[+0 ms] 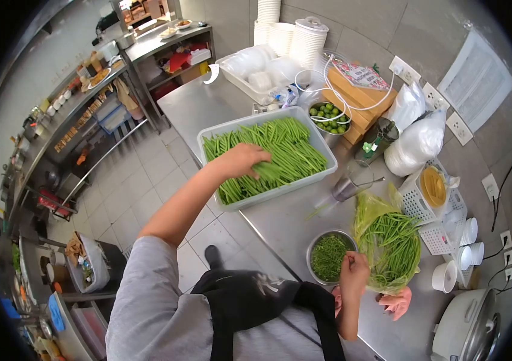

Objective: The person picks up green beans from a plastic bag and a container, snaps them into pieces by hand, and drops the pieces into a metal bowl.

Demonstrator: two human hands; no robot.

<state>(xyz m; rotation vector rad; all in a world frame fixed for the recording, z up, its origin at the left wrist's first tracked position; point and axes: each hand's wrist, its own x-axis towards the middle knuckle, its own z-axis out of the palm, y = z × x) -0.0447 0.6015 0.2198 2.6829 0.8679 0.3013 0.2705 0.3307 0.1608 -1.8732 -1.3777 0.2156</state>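
My left hand reaches over a translucent plastic tub filled with long green beans. Its fingers curl round some of the beans, which look slightly blurred there. My right hand is closed in a pinch at the right rim of a metal bowl; whatever is between its fingertips is hidden. Finely chopped greens fill that bowl. Just right of this hand lies a yellowish plastic bag, opened over more green beans. A pink cloth lies below the bag.
Behind the tub are a bowl of green limes, a wooden block and a tray of clear plastic containers. A clear pitcher stands beyond the metal bowl. White baskets and a rice cooker line the right side.
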